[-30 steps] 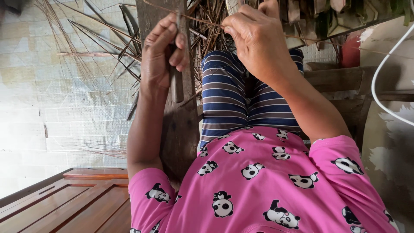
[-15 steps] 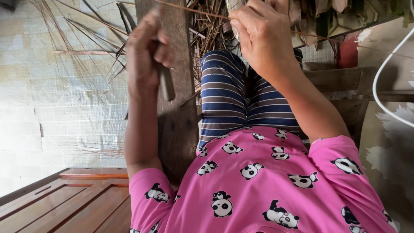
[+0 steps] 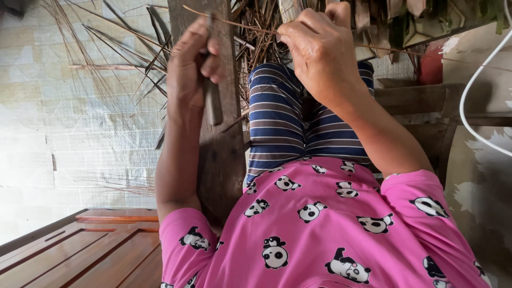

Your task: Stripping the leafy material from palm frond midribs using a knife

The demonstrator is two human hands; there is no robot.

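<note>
Compared with half a second ago, the left hand (image 3: 193,66) sits slightly lower and further right, nearer the right hand (image 3: 320,50); the right hand has barely shifted. The left hand is closed in a fist around the grey handle of a small knife (image 3: 213,101), the handle end hanging below the fist and the blade pointing up past the fingers. The right hand is closed, fingertips pinching a thin brown leaf rib (image 3: 234,24) that runs across from the left hand's top to the right hand's fingers. The rib lies above the striped lap (image 3: 290,117), in front of a dark wooden post (image 3: 224,154).

Edges: the post stands just behind the left hand. A heap of dry ribs and leaf strips (image 3: 128,64) spreads left and behind. A wooden bench (image 3: 410,98) lies to the right. Open tiled floor (image 3: 64,160) lies to the left, bounded below by a wooden panel (image 3: 90,250).
</note>
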